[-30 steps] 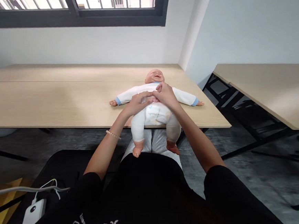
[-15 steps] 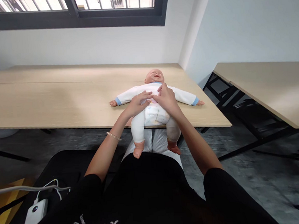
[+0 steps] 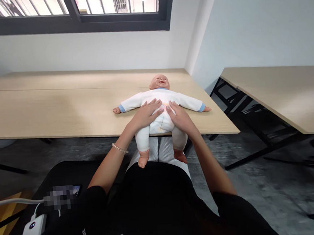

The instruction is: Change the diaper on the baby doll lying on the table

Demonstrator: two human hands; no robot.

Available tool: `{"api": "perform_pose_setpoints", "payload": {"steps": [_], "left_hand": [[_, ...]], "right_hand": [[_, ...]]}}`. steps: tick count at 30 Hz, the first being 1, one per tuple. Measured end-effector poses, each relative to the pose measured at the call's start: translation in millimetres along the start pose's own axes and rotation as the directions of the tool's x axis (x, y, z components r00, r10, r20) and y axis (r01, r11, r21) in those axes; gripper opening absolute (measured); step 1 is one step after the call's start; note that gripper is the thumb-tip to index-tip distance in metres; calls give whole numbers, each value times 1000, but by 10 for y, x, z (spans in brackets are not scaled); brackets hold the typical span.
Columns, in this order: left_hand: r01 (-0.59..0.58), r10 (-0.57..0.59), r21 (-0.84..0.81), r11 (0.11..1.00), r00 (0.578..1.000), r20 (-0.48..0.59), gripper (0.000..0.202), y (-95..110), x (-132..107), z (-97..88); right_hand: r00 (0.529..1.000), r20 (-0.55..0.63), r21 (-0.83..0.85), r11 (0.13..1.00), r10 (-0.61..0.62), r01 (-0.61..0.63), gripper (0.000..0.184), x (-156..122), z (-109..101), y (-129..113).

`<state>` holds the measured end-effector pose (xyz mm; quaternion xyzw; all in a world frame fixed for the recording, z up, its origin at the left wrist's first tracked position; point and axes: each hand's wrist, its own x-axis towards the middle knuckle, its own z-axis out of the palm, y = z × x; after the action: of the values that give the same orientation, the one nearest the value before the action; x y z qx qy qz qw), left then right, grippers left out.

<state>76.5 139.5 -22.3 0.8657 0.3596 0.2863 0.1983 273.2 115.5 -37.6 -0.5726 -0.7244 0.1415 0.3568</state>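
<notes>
A baby doll [image 3: 159, 97] lies on its back on the wooden table, in a white long-sleeved suit with blue cuffs. Its bare feet and white-clad legs [image 3: 161, 142] hang past the table's front edge. My left hand [image 3: 147, 114] rests flat on the doll's belly from the left side. My right hand [image 3: 180, 117] lies on the belly's other side, its fingertips close to my left hand. Neither hand visibly grips the cloth. A white diaper [image 3: 160, 126] shows between my wrists, partly hidden by my hands.
The light wood table [image 3: 63, 106] meets a white wall below a dark-framed window [image 3: 78, 15]. Another table [image 3: 280, 93] stands to the right. A white power bank [image 3: 32, 228] with a cable lies at my lower left, near a blurred phone [image 3: 62, 195].
My hands have moved apart from the middle of the doll's chest, down to either side of its belly. The view has tilted slightly.
</notes>
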Motion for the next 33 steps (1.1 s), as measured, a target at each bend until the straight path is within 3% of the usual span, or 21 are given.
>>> {"api": "perform_pose_setpoints", "payload": {"steps": [4,7,10,12,14,17,19,23,26,30,33], "left_hand": [[11,-11,52,999,1000,-4,57,-62,-26,38],[18,-17,43,999,1000,-9,58,-101,-43,56],[23,-22,41,999,1000,-11,59,-103,-54,66],[26,-25,50,998,1000,-12,60,-84,-63,66],[39,-38,64,997,999,-9,61,-55,-77,61],[72,-74,86,994,997,14,64,-12,-102,47],[88,-91,100,991,995,30,66,6,-118,37],[91,-97,144,985,995,34,66,46,-131,18],[96,-108,213,972,993,49,64,125,-99,11],[84,-122,321,943,988,98,60,258,-5,33],[72,-120,355,932,986,116,59,299,43,51]], "right_hand": [[993,56,-149,983,-102,109,62,-18,94,-94],[991,74,-214,969,-111,124,62,-29,100,-166],[990,52,-197,970,-135,142,60,-51,114,-173],[988,7,-98,984,-152,152,59,-55,137,-116],[992,-108,76,994,-65,74,61,-41,158,-4],[934,-219,392,902,281,-179,68,-1,160,229],[898,-150,539,796,413,-276,66,22,139,381],[919,45,658,681,392,-322,56,25,79,522],[919,111,691,635,378,-345,50,14,41,446],[950,197,746,591,244,-307,57,50,10,275],[952,210,715,628,225,-306,62,116,1,255]]}}
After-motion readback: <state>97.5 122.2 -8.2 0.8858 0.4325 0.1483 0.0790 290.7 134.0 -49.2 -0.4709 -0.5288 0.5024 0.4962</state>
